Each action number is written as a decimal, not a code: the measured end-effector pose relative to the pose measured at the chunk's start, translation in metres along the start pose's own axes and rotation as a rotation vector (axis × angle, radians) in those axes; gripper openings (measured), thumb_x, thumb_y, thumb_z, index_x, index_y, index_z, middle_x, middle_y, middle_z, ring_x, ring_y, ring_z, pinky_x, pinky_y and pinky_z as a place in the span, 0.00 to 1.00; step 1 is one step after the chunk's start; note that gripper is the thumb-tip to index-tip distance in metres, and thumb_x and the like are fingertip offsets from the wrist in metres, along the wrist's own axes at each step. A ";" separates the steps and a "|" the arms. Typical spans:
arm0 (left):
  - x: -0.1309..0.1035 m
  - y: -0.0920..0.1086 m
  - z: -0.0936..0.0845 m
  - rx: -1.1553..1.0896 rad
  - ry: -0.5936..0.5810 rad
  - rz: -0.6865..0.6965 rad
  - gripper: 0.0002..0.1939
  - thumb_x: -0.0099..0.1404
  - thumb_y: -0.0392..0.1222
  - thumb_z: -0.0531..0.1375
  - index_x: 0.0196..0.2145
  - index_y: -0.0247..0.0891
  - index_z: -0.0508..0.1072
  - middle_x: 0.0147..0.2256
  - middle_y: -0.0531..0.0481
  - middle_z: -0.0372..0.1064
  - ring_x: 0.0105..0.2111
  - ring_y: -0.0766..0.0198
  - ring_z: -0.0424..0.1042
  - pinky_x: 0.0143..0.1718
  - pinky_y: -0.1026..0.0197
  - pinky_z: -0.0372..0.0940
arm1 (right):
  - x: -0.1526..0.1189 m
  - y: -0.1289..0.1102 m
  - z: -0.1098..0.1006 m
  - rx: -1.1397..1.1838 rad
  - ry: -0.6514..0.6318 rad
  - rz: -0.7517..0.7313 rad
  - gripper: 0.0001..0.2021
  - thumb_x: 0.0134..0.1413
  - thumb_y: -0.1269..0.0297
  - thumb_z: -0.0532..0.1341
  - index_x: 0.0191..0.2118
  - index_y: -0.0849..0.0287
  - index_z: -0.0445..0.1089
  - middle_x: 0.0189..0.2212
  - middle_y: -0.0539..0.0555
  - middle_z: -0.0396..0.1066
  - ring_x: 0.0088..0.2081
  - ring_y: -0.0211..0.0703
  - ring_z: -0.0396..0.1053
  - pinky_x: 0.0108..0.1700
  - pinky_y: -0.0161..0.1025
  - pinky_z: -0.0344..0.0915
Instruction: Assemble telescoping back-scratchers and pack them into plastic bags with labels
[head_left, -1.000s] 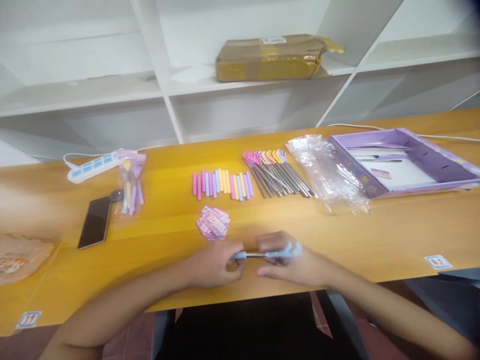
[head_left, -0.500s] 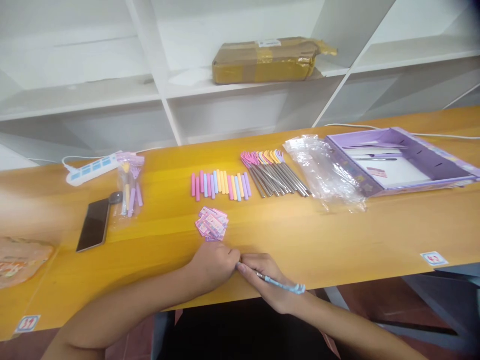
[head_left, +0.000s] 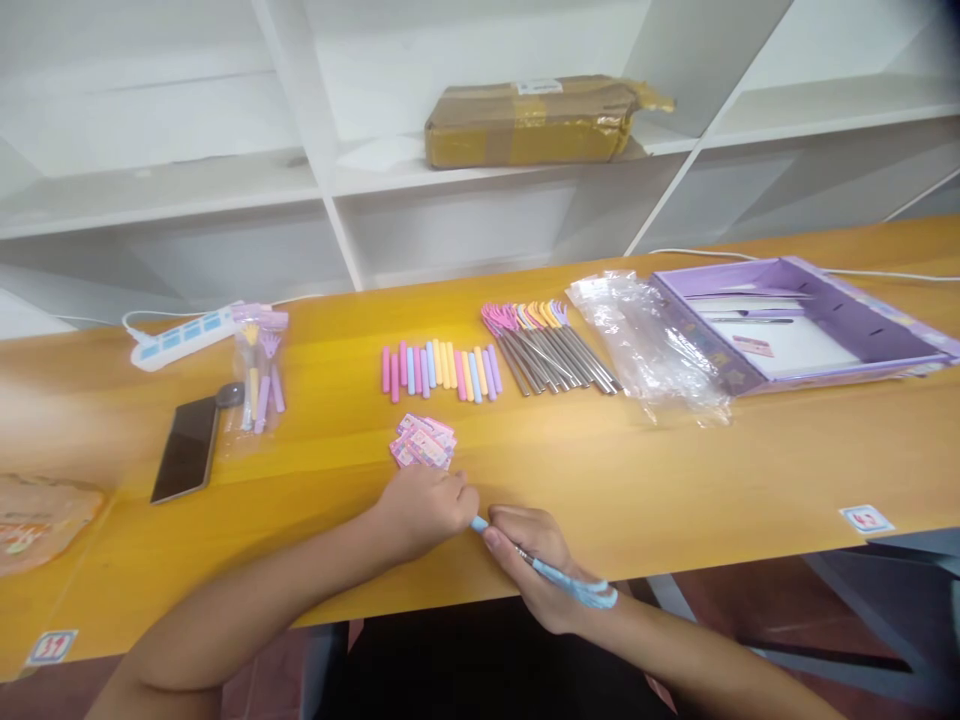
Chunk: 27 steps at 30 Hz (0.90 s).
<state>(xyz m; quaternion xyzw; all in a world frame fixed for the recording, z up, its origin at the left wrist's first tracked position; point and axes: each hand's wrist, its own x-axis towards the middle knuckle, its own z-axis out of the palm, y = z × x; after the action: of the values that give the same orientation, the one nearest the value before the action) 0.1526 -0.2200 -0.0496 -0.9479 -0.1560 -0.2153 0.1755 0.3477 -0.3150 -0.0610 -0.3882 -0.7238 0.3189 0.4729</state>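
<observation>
A blue-headed back scratcher (head_left: pixel 577 588) with a short metal rod slants across my closed right hand (head_left: pixel 534 560), its curved claw towards my wrist. My left hand (head_left: pixel 427 503) is a fist around the other end, where a bit of light-blue handle sleeve (head_left: pixel 478 523) shows between the hands. The rest of that sleeve is hidden in my fist. Just beyond my left hand lies a pile of pink printed cards (head_left: pixel 424 440). Farther back are a row of coloured handle sleeves (head_left: pixel 442 370) and a bundle of metal-rod back scratchers (head_left: pixel 555 350) with coloured claws.
Clear plastic bags (head_left: pixel 645 340) lie against a purple open box (head_left: pixel 825 350) at right. At left are a phone (head_left: pixel 185 450), a bag of small scratchers (head_left: pixel 260 380) and a power strip (head_left: pixel 187 338). A taped carton (head_left: pixel 532 125) sits on the shelf behind.
My hands have moved slightly apart, and the light-blue sleeve now shows between them. The blue claw has turned, so more of its prongs show.
</observation>
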 end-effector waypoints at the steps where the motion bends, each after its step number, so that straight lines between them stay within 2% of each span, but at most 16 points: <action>1: 0.000 -0.001 0.001 0.008 0.011 0.006 0.18 0.69 0.25 0.61 0.24 0.40 0.65 0.21 0.54 0.64 0.19 0.62 0.68 0.18 0.58 0.51 | 0.000 -0.001 -0.001 -0.003 -0.004 -0.005 0.19 0.78 0.70 0.53 0.31 0.55 0.47 0.25 0.45 0.49 0.24 0.34 0.50 0.29 0.36 0.48; 9: 0.002 -0.007 0.000 0.037 0.054 0.026 0.18 0.67 0.23 0.61 0.24 0.41 0.65 0.21 0.54 0.62 0.19 0.62 0.65 0.19 0.56 0.48 | -0.004 -0.001 -0.007 0.031 -0.015 -0.011 0.18 0.78 0.71 0.53 0.33 0.55 0.47 0.26 0.45 0.49 0.24 0.34 0.49 0.29 0.37 0.46; 16: 0.005 -0.010 -0.003 0.053 0.088 0.034 0.20 0.69 0.23 0.61 0.23 0.41 0.65 0.20 0.54 0.62 0.20 0.62 0.64 0.21 0.54 0.49 | -0.012 0.000 -0.011 0.021 -0.010 -0.018 0.18 0.78 0.70 0.53 0.32 0.55 0.47 0.26 0.46 0.48 0.24 0.35 0.49 0.30 0.38 0.45; 18: 0.001 -0.017 -0.003 0.061 0.089 0.035 0.20 0.69 0.23 0.61 0.24 0.41 0.65 0.20 0.55 0.62 0.20 0.62 0.64 0.22 0.54 0.48 | -0.017 0.000 -0.016 0.010 -0.011 -0.006 0.18 0.78 0.69 0.53 0.32 0.55 0.47 0.25 0.46 0.48 0.24 0.36 0.49 0.30 0.39 0.44; 21: -0.010 -0.049 -0.002 -0.012 0.013 -0.100 0.17 0.73 0.28 0.60 0.26 0.41 0.67 0.20 0.55 0.62 0.21 0.64 0.65 0.23 0.57 0.48 | -0.028 -0.001 -0.026 0.016 0.039 -0.032 0.18 0.78 0.69 0.51 0.31 0.55 0.47 0.25 0.46 0.47 0.23 0.37 0.49 0.29 0.41 0.43; 22: -0.015 -0.064 -0.002 -0.062 -0.044 -0.241 0.18 0.74 0.33 0.60 0.25 0.41 0.67 0.20 0.55 0.63 0.22 0.64 0.65 0.24 0.57 0.49 | -0.032 -0.002 -0.031 0.028 0.071 -0.077 0.18 0.78 0.68 0.49 0.31 0.55 0.47 0.24 0.47 0.46 0.23 0.38 0.49 0.30 0.41 0.43; 24: -0.025 -0.098 0.000 -0.037 -0.057 -0.413 0.18 0.74 0.33 0.58 0.25 0.42 0.65 0.20 0.53 0.63 0.21 0.63 0.64 0.24 0.57 0.49 | -0.037 -0.006 -0.043 0.066 0.109 -0.212 0.17 0.78 0.68 0.46 0.31 0.54 0.48 0.24 0.47 0.43 0.22 0.39 0.47 0.30 0.43 0.42; 26: -0.034 -0.127 0.006 -0.006 -0.049 -0.569 0.14 0.72 0.31 0.56 0.28 0.42 0.67 0.21 0.53 0.62 0.21 0.60 0.64 0.26 0.57 0.52 | -0.037 -0.010 -0.059 0.089 0.071 -0.303 0.16 0.77 0.67 0.46 0.31 0.54 0.49 0.24 0.47 0.42 0.22 0.39 0.45 0.30 0.43 0.41; 27: -0.038 -0.136 0.011 0.004 -0.045 -0.656 0.10 0.72 0.32 0.56 0.32 0.42 0.68 0.23 0.53 0.63 0.22 0.59 0.65 0.26 0.57 0.55 | -0.034 -0.013 -0.068 0.076 0.026 -0.293 0.17 0.77 0.66 0.47 0.31 0.54 0.50 0.24 0.47 0.43 0.22 0.39 0.46 0.29 0.43 0.42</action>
<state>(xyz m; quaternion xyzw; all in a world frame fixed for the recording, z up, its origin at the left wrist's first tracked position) 0.0730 -0.1029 -0.0400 -0.8514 -0.4572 -0.2389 0.0952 0.4164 -0.3445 -0.0413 -0.2641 -0.7541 0.2686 0.5380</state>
